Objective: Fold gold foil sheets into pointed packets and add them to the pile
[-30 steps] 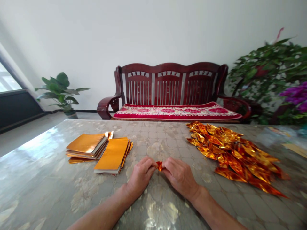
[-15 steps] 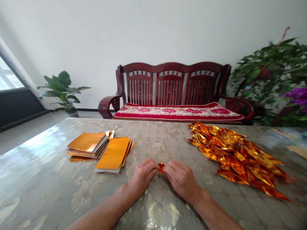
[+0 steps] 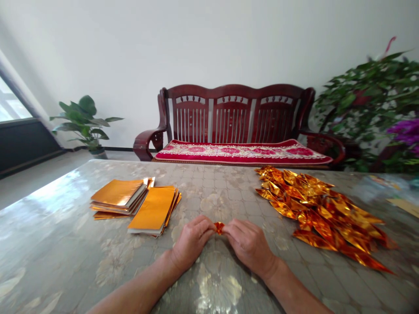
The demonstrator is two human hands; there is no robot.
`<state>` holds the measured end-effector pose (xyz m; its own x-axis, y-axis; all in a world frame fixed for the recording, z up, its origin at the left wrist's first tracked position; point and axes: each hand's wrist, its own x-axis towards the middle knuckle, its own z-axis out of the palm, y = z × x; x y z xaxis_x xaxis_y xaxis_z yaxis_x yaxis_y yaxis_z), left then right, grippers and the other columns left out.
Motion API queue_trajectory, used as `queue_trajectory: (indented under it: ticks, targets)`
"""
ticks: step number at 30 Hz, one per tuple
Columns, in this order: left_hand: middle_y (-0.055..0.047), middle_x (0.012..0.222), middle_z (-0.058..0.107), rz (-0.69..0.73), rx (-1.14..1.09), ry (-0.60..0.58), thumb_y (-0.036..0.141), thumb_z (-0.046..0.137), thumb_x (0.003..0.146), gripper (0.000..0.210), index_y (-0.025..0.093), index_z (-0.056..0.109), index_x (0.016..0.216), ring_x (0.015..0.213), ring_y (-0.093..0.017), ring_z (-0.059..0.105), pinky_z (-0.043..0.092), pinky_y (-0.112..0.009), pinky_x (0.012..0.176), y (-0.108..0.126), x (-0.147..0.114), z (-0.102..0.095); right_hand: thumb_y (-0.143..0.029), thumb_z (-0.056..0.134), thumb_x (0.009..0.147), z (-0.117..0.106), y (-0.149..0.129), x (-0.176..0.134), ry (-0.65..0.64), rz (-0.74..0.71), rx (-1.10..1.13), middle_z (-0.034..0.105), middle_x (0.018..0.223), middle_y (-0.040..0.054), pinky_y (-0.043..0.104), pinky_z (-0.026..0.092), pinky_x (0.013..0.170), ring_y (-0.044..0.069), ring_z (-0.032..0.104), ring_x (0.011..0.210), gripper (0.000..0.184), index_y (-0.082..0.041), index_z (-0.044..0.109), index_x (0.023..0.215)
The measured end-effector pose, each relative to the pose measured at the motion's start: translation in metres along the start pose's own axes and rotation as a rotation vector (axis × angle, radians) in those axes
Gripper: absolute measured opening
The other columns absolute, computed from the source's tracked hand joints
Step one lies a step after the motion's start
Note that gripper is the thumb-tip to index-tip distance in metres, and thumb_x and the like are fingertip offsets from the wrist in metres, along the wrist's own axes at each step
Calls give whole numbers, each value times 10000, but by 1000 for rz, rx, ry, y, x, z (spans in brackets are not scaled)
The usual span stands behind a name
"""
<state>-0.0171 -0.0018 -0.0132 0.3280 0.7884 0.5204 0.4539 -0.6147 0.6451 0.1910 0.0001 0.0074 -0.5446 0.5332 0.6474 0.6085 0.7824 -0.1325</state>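
Between my two hands is a small piece of folded gold foil paper [image 3: 219,227], shiny and orange; my fingers cover most of it. My left hand [image 3: 193,239] pinches its left end, and my right hand [image 3: 249,245] pinches the right end. Left of my hands lie a stack of gold foil sheets [image 3: 117,192] and a second stack of foil sheets [image 3: 153,209], which overlaps it at the front. On the right is a heap of folded foil pieces [image 3: 314,209] with pointed ends.
The table [image 3: 121,279] has a glossy, flower-patterned cover. At its right edge lie a clear plastic bag [image 3: 379,187] and a tan flat piece [image 3: 404,207]. Beyond the table stand a red wooden bench [image 3: 232,117], a potted plant [image 3: 87,124] and leafy greenery [image 3: 366,100].
Both hands keep their pinch on the foil paper, with the right fingers shifted slightly. The whole view has moved very little.
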Motion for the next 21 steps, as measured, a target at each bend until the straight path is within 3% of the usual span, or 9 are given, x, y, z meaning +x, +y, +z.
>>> queue_trajectory:
  ticks: [21]
  targets:
    - [-9,800,671,-52,10,11,80,561,877,163,183,664,802,772,-119,634,476,-217,734,21,0,3,-103,506,904,3,-15,3,69,85,12,593,677,22,273,357,644,149,518,652,197,-192,622,771]
